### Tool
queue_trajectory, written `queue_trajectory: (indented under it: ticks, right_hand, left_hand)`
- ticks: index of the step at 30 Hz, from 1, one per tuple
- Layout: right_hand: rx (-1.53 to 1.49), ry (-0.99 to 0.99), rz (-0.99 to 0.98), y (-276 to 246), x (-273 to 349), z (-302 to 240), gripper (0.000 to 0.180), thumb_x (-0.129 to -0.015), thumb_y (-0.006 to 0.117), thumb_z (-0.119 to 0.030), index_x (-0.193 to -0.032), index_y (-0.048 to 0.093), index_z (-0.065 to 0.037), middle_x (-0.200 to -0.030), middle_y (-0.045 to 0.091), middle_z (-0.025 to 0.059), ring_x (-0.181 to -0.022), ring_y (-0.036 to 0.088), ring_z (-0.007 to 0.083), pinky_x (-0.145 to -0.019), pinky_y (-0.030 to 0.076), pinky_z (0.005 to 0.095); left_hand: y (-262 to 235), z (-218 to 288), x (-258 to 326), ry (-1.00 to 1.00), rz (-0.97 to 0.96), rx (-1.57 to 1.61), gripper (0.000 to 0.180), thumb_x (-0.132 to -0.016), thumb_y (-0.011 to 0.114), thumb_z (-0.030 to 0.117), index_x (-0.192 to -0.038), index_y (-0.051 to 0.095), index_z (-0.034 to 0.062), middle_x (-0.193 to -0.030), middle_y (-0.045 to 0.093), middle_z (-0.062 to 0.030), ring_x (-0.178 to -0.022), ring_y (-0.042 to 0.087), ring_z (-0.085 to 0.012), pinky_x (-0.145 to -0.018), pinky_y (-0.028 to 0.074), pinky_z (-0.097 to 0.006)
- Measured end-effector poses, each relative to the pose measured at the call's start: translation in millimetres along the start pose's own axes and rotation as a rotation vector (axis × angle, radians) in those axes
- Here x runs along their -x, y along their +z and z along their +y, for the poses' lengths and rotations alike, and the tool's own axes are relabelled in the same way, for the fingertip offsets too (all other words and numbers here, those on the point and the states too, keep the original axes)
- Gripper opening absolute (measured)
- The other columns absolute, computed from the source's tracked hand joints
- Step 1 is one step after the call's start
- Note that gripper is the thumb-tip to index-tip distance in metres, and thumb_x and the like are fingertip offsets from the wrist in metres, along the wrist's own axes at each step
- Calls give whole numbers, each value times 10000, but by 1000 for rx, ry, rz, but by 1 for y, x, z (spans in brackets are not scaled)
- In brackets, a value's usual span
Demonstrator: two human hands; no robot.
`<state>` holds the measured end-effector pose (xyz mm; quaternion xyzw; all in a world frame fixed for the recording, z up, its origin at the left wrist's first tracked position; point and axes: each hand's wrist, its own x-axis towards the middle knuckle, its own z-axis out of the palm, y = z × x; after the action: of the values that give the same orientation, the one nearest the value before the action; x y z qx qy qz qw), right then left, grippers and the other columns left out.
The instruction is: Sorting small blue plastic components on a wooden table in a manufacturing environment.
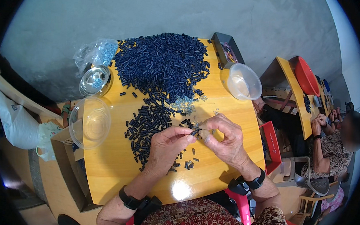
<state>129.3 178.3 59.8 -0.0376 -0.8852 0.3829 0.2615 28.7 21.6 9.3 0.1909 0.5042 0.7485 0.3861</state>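
Over the middle of the yellow table, my left hand (166,147) pinches a small dark blue plastic piece (195,132) between thumb and forefinger. My right hand (226,140) meets it from the right, thumb and forefinger closed at the piece's other end; whatever sits in those fingertips is too small to make out. Beside the left hand spreads a loose group of dark blue pieces (148,125). Behind it rises a large heap of the same pieces (162,60). Small clear plastic parts (183,105) lie between the heap and my hands. A few dark pieces (189,165) are scattered nearer me.
Clear bowls (90,123) line the table's left edge, beside a bag of light blue bits (106,51). A clear tub (244,82) and grey tray (228,50) stand at the right. A cardboard box (69,170) is below left. Another person (328,155) sits at a neighbouring table.
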Motion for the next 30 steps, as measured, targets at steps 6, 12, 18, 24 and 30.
queue_trajectory:
  ticks: [6, 12, 18, 24, 30]
  right_hand:
    - [25, -29, -37, -2, -2, -2, 141, -779, 702, 8, -904, 638, 0, -860, 655, 125, -808, 650, 286, -733, 523, 364]
    - [38, -69, -70, -5, -2, -1, 137, -776, 704, 7, -894, 634, -8, -862, 658, 105, -814, 637, 268, -737, 518, 358]
    - [54, -127, -103, -5, -2, 2, 117, -784, 697, 11, -873, 626, -13, -854, 656, 93, -810, 633, 264, -729, 516, 360]
    - [-2, -114, -140, 1, 2, 2, 117, -792, 690, 18, -871, 617, -28, -827, 642, 82, -780, 617, 264, -707, 501, 359]
    - [0, -90, -71, 5, 13, 6, 170, -783, 706, -1, -931, 625, -26, -859, 635, 93, -798, 606, 277, -716, 499, 374]
  left_hand:
    - [0, -1, 0, -13, -14, 15, 156, -891, 659, 7, -1046, 670, -12, -960, 717, -108, -918, 691, -160, -854, 538, -286]
    - [-1, -2, -1, -27, -25, 21, 160, -892, 661, 10, -1051, 674, -5, -954, 718, -101, -912, 690, -154, -851, 537, -283]
    - [-2, -5, -1, -44, -41, 28, 150, -894, 663, 25, -1040, 675, -10, -941, 715, -93, -892, 687, -150, -837, 535, -281]
    - [-3, -11, 0, -51, -69, 69, 159, -906, 655, 19, -1059, 671, -21, -956, 694, -61, -884, 670, -119, -821, 530, -245]
    - [-1, -11, 0, -71, -78, 37, 142, -902, 638, 26, -1036, 665, -11, -938, 707, -91, -863, 682, -145, -816, 537, -279]
